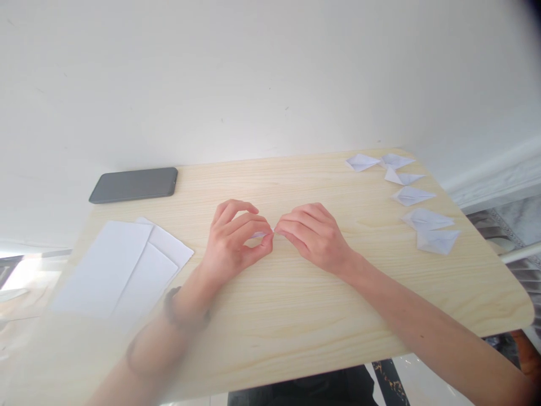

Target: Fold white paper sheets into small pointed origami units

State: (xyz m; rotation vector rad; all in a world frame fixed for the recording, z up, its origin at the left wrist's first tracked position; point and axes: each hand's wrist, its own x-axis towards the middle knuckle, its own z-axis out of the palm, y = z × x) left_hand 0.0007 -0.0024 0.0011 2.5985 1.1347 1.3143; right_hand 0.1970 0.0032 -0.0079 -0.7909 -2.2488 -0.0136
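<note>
1. A small white paper piece (257, 234) sits pinched between the fingertips of the left hand (231, 241) and the right hand (318, 234); only slivers show, so its full shape cannot be told.
2. Six folded white papers (413, 195), pointed and creased, lie along the right side of the table (296, 316). The two farthest touch end to end, a third meets the second, a fourth lies just below, and the nearest two touch each other.
3. Three plain white sheets (107, 259) lie flat on the left, overlapping at differing angles, the largest uppermost, their near ends blurred.
</note>
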